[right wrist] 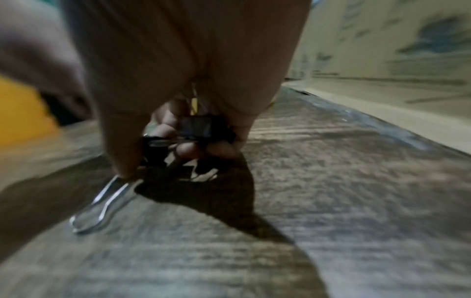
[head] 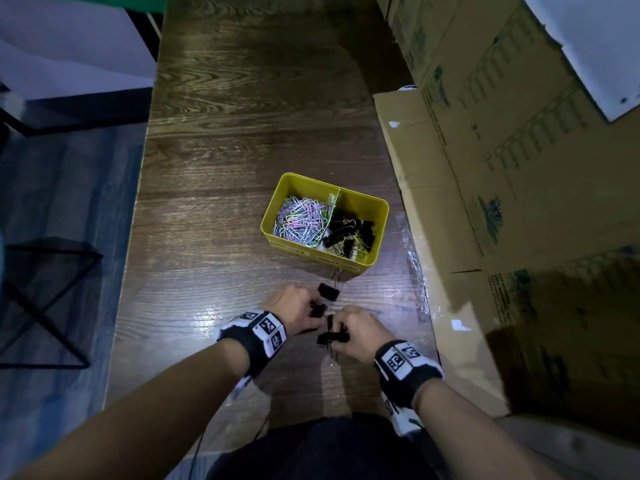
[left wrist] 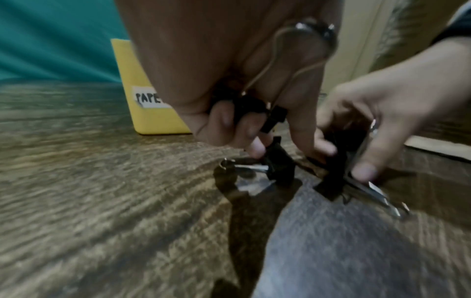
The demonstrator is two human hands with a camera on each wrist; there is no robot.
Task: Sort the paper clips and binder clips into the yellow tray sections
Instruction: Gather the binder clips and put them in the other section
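Note:
A yellow tray (head: 287,237) stands on the wooden table; its left section holds pastel paper clips (head: 301,220), its right section black binder clips (head: 349,233). One binder clip (head: 329,289) lies loose just in front of the tray. My left hand (head: 298,310) grips black binder clips (left wrist: 254,108) in its curled fingers and pinches another (left wrist: 277,161) on the table. My right hand (head: 356,332) grips binder clips (right wrist: 198,129) too, its thumb on one (head: 332,338) whose silver handles (right wrist: 102,203) stick out. The two hands almost touch.
Cardboard boxes (head: 519,168) line the table's right side, with a flattened sheet (head: 429,216) beside the tray. The table's left edge (head: 135,237) drops to a carpeted floor with a black metal frame (head: 45,299). A paper label (left wrist: 150,97) marks the tray's left section.

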